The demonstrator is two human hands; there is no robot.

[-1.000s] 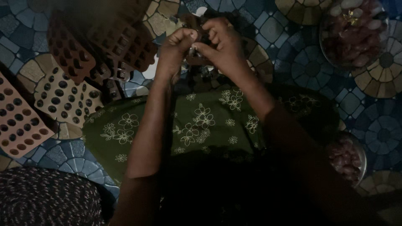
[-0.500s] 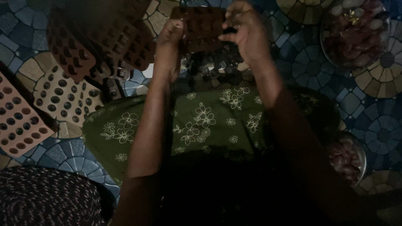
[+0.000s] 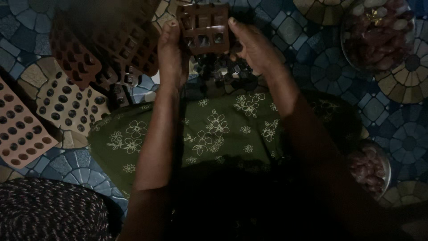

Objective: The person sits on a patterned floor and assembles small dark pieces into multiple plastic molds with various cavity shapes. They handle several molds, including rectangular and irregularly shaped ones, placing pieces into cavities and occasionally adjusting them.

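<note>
Dim light; looking down over my lap. My left hand [image 3: 171, 51] and right hand [image 3: 249, 44] hold a brown silicone mould [image 3: 204, 26] between them; left fingers clamped on its left edge, thumb up along the side; right fingers closed on its right edge, thumb tip at the upper corner. The mould is held up off the floor, cavity face turned toward me, square pockets in rows; its long axis seems to run away from my fingertips toward the top of the view, though the far end is cut off, so I cannot be sure of its full shape.

Just under my fingers, a heap of small dark square pieces [image 3: 225, 71] lies at the edge of my green flowered cloth [image 3: 214, 129]; whether the heap rests on the cloth or the floor covering I cannot tell.

Out past my left fingers, a pile of dark brown moulds [image 3: 107, 49] overlapping; further left a pale mould with round holes [image 3: 67, 105], then a pink mould [image 3: 20, 129] at the frame edge.

Out past my right fingers, well apart, a round bowl of pinkish wrapped pieces [image 3: 379, 33]; a second smaller bowl [image 3: 370, 167] near my right forearm.

Surface: floor covering [image 3: 330, 71] printed with blue and tan mosaic circles; a dark speckled fabric [image 3: 49, 209] at lower left.
</note>
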